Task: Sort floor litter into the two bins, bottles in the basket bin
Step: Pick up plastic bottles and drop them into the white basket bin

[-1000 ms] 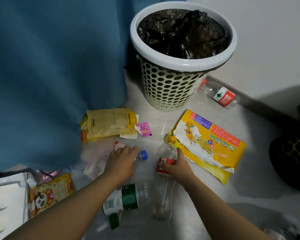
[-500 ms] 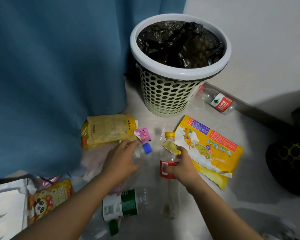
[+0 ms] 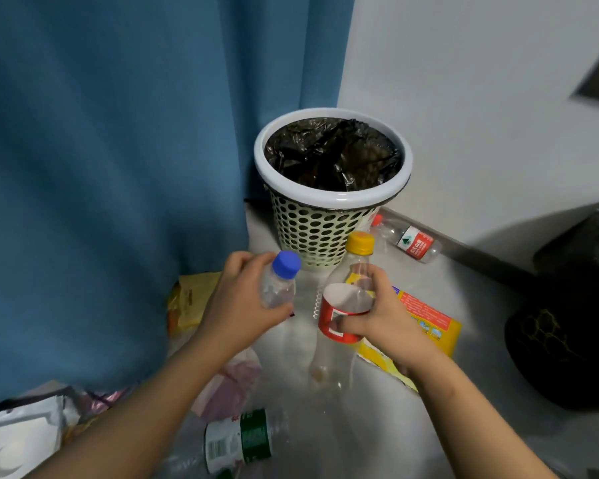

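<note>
Gripping two clear plastic bottles above the floor (image 3: 464,340), just short of the basket bin (image 3: 312,233). Left hand (image 3: 242,302), fingers curled shut around the blue-capped bottle (image 3: 280,281), cap tilted toward the bin. Right hand (image 3: 377,319), fingers wrapped closed around the red label of the yellow-capped bottle (image 3: 346,302), neck up, base hanging low toward the floor. Both bottles raised side by side, close but apart, in front of the bin's perforated wall.

Basket bin standing in the corner between blue curtain (image 3: 111,167) and white wall (image 3: 481,98), lined with a black bag (image 3: 332,153) under a white rim. Red-labelled bottle (image 3: 408,242) lying on the floor along the wall's base, just right of the bin. Yellow snack packet (image 3: 429,323) flat on the floor under the right hand. Green-labelled bottle (image 3: 237,440) lying near the bottom edge, between the two forearms. Pink wrapper (image 3: 232,385) beside the left forearm, yellow bag (image 3: 187,299) at the curtain's foot, white packaging (image 3: 18,444) at the lower left corner. Black bag-lined bin (image 3: 574,323) at the right edge.
</note>
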A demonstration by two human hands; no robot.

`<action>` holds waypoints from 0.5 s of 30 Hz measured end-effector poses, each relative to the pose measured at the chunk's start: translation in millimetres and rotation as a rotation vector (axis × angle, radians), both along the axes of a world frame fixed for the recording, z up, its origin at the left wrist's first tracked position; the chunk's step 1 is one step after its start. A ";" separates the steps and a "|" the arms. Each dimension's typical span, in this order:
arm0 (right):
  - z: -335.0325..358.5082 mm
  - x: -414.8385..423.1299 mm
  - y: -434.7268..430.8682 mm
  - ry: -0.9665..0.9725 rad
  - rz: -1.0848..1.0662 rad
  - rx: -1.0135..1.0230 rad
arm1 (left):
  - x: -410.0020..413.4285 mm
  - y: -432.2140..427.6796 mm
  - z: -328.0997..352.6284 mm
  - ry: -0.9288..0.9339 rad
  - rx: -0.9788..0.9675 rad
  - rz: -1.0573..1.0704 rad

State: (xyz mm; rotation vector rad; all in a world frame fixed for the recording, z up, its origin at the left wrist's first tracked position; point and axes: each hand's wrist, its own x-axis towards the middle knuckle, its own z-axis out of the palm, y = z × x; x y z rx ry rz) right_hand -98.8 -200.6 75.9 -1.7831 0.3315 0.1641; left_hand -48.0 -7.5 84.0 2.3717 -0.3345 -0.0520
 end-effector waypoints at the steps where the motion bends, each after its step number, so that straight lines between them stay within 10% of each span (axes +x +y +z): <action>1: 9.4 0.9 -1.8 -0.026 0.007 0.012 | 1.3 -2.3 7.8 -0.010 -0.009 0.002; 15: 114.8 11.6 -12.6 -0.414 -0.159 0.003 | 17.2 -17.9 105.5 -0.372 -0.300 0.081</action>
